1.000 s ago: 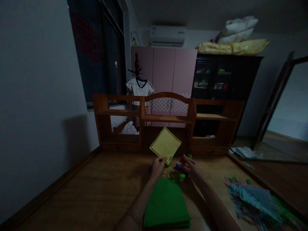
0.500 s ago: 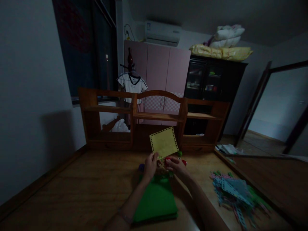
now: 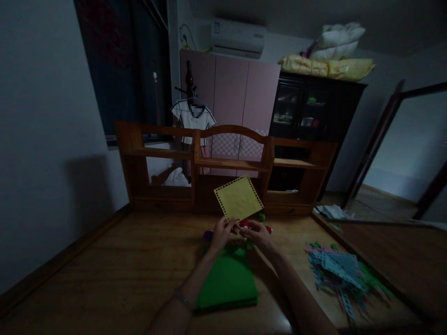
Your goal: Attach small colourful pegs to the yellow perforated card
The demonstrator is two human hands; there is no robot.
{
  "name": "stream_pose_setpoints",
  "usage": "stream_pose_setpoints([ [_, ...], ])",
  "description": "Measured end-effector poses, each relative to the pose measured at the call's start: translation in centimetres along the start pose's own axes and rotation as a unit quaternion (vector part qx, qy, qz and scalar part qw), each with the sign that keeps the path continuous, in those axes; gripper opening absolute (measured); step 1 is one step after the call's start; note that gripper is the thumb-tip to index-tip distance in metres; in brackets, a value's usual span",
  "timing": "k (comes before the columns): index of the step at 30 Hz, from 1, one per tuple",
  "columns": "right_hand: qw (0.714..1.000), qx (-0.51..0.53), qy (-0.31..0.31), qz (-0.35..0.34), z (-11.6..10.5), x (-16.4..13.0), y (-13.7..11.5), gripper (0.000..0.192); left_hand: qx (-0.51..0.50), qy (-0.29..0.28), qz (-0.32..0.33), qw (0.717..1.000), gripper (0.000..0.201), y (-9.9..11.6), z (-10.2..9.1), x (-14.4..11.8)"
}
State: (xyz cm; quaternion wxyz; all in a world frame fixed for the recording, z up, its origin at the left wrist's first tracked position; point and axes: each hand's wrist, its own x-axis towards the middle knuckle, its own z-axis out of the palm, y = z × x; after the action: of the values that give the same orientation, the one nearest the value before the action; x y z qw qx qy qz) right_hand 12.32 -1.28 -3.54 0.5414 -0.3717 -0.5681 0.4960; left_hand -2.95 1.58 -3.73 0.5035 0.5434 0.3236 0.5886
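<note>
My left hand (image 3: 221, 234) pinches the lower corner of a yellow square sheet (image 3: 239, 199) with dark holes along its edges, holding it up tilted above the table. Close beside it, my right hand (image 3: 257, 233) has its fingertips together near that same corner; what they hold is too small to make out. A small red item (image 3: 244, 224) shows at the right fingers; whether they touch it I cannot tell. Behind and below both hands lie small colourful items, partly hidden, among them a purple one (image 3: 208, 236) and a green one (image 3: 261, 217). A green stack of flat sheets (image 3: 228, 281) lies under my forearms.
On the right of the wooden table (image 3: 115, 265) is a loose pile of blue, pink and green cut pieces (image 3: 337, 270). A wooden shelf unit (image 3: 230, 163) stands along the back edge. A raised rim (image 3: 352, 253) runs along the right side.
The yellow sheet has turned and now stands more like a diamond, its lower corner at my left fingers. My right fingers have come closer to the left ones.
</note>
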Motion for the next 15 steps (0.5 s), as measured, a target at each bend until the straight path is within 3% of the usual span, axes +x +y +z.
stream_pose_setpoints([
  [15,1.000,-0.019,0.005,0.007,-0.2,0.2,0.2,0.031,0.064,-0.028,0.030,0.997,0.044,-1.0,-0.5,0.0],
])
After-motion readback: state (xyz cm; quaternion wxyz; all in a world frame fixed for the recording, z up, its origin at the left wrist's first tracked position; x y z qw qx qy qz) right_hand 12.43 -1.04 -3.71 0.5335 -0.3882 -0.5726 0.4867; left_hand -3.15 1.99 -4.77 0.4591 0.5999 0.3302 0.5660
